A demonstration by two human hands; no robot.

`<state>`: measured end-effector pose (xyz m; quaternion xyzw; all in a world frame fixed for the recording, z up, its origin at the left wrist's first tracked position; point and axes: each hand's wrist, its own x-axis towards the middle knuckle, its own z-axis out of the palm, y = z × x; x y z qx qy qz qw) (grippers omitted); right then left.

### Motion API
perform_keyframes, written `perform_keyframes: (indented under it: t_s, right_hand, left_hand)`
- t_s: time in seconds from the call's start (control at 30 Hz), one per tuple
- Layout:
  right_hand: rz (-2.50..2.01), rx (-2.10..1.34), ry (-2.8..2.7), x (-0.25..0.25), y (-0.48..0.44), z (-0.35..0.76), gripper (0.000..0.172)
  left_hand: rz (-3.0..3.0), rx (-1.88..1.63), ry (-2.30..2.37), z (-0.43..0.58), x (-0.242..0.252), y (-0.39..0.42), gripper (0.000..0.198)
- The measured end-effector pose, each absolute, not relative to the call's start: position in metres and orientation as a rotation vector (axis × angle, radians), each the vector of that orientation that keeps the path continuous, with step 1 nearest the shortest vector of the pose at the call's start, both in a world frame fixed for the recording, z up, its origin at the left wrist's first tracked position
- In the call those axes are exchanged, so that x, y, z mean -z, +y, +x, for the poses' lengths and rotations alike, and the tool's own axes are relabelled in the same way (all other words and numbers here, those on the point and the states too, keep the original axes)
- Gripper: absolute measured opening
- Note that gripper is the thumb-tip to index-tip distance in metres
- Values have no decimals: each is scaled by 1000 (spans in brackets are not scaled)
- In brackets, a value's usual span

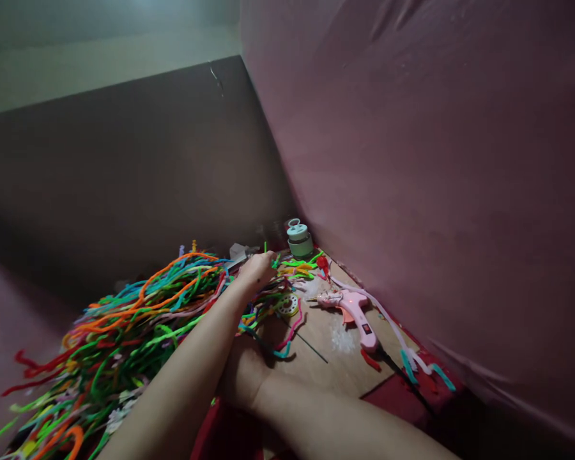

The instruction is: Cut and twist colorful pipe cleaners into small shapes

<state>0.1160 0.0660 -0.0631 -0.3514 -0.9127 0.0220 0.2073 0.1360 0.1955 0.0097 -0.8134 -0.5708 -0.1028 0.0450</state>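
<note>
My left hand (pixel 261 267) reaches to the far side of the board, fingers curled around a bright green pipe cleaner (pixel 265 246) whose tip pokes up above the knuckles. Lower down, my right hand (pixel 242 370) lies behind my left forearm, its fingers hidden. A large heap of many-coloured pipe cleaners (pixel 148 313) spreads along the left. Close to my hands are a round disc with holes (pixel 288 305), a thin dark stick (pixel 311 348) and a pink-and-teal pipe cleaner (pixel 294 329).
A pink glue gun (pixel 357 310) lies on the wooden board (pixel 316 377), its black cord (pixel 405 380) running to the lower right. Behind it stands a pale green container with a ring top (pixel 299 238). White and teal strands (pixel 412 358) lie by the pink wall (pixel 436 191).
</note>
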Motion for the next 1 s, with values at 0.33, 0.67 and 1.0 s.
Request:
perform_keyframes:
  t_s: [0.33,0.67,1.0]
  right_hand:
    - [-870,-444,-2375,53,26,132,27]
    - [-844,-471,-2534,67,21,124,23]
    - [-900,-433,-2574,69,18,122,22]
  left_hand:
    - [-2242,1244,-1867,42,-31,89,33]
    - [-1687,1769,-2090,-51,-1,48,31]
    - [-1878,870,-1879,-55,21,59,24]
